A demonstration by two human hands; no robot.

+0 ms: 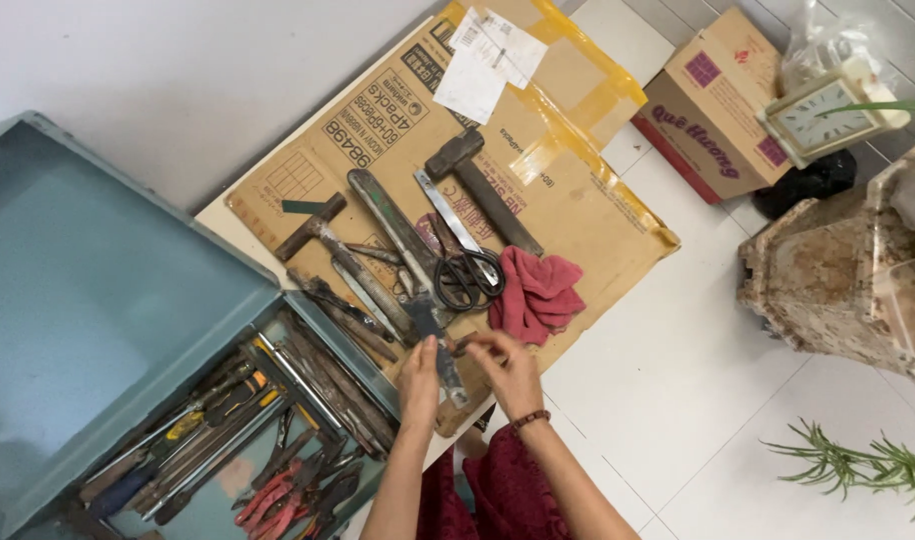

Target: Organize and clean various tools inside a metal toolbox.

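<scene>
Nearest the camera, the left hand [419, 377] clamps round a flat, dark metal blade tool [440, 350], its long axis running away from the person, up and slightly left, over the flattened brown cardboard sheet [598, 215]. The right hand [508, 365] sits just beside it, fingertips pinched on something small I cannot identify. Just beyond lie black-handled scissors [468, 275] and a crumpled red cloth [536, 295]. Left, the open blue-grey metal toolbox [98, 290] holds pliers and screwdrivers.
</scene>
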